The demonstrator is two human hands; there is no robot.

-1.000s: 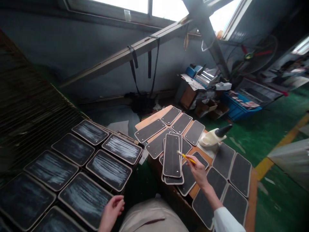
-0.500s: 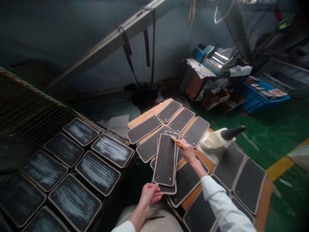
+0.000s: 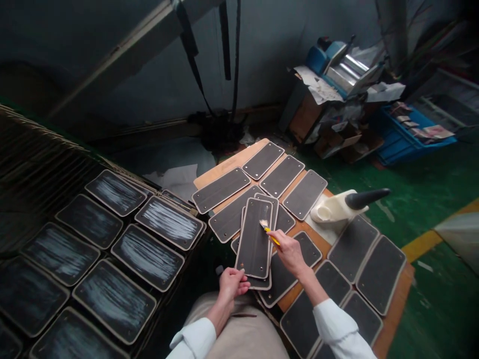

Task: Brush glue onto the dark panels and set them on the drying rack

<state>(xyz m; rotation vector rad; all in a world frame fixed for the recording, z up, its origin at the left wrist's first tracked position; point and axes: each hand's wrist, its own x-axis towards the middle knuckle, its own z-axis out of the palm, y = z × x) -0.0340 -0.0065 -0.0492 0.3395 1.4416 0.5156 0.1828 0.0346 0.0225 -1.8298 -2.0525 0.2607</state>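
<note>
In my right hand (image 3: 287, 251) is a paintbrush (image 3: 271, 236) with a yellow handle, its pale bristles touching a black rectangular panel (image 3: 251, 244). That panel has rounded corners, a light border and small metal dots near its ends. My left hand (image 3: 232, 285) pinches the panel's near left corner. Beneath it lie other panels of the same kind, partly covered. A faint wet-looking mark shows on the panel's upper right part. To the right stands a cream plastic container (image 3: 332, 209) with a black piece sticking out of its mouth.
Several similar panels lie on a tan board (image 3: 209, 175). At left, a rack (image 3: 48, 134) adjoins panels streaked with white (image 3: 149, 257). Behind stand a blue machine with metal rollers (image 3: 346, 70) and a blue crate (image 3: 407, 142). Dark straps (image 3: 225, 45) hang at the back.
The brush has moved from the panel's top right edge down and inward, bristles now on its surface. My left hand has closed on the near corner. The whole view has shifted slightly.
</note>
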